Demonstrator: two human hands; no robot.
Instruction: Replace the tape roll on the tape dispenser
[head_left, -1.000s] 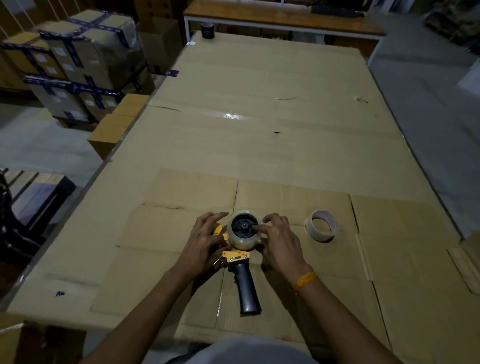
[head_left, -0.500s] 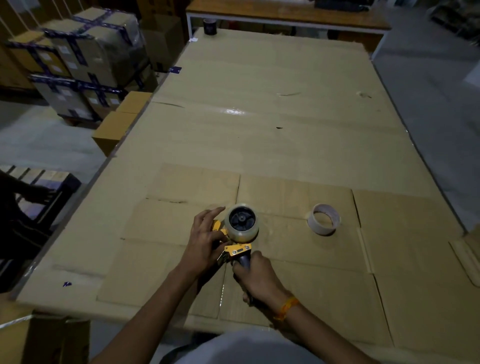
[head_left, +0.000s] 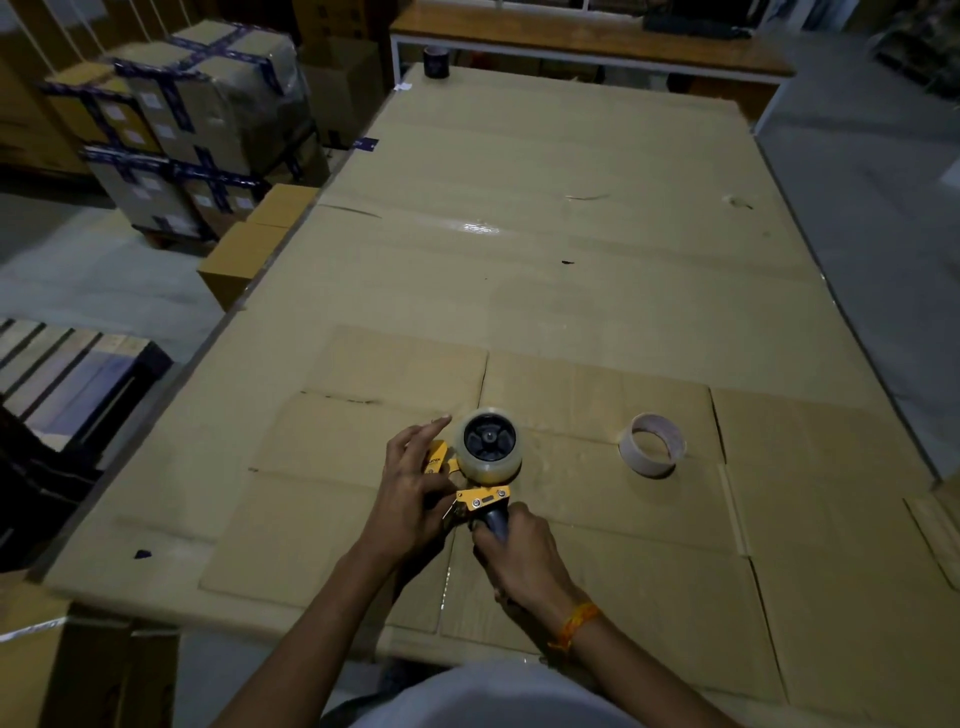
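A yellow tape dispenser (head_left: 480, 496) with a dark handle lies on the cardboard-covered table (head_left: 571, 291) near its front edge. A clear tape roll (head_left: 488, 446) sits on the dispenser's black hub. My right hand (head_left: 522, 558) is wrapped around the handle. My left hand (head_left: 410, 480) rests on the yellow front end of the dispenser, fingers partly spread, index finger pointing toward the roll. An almost empty tape core (head_left: 652, 444) lies on the cardboard to the right, apart from both hands.
A dark tape roll (head_left: 435, 61) stands at the table's far left corner. Taped cartons (head_left: 197, 119) and small brown boxes (head_left: 260, 241) are stacked on the floor left of the table. A wooden bench (head_left: 587, 39) runs behind the far end.
My right hand left the tape roll and moved down to grip the dispenser handle. My left hand stayed on the dispenser's front end. The tape core has not moved.
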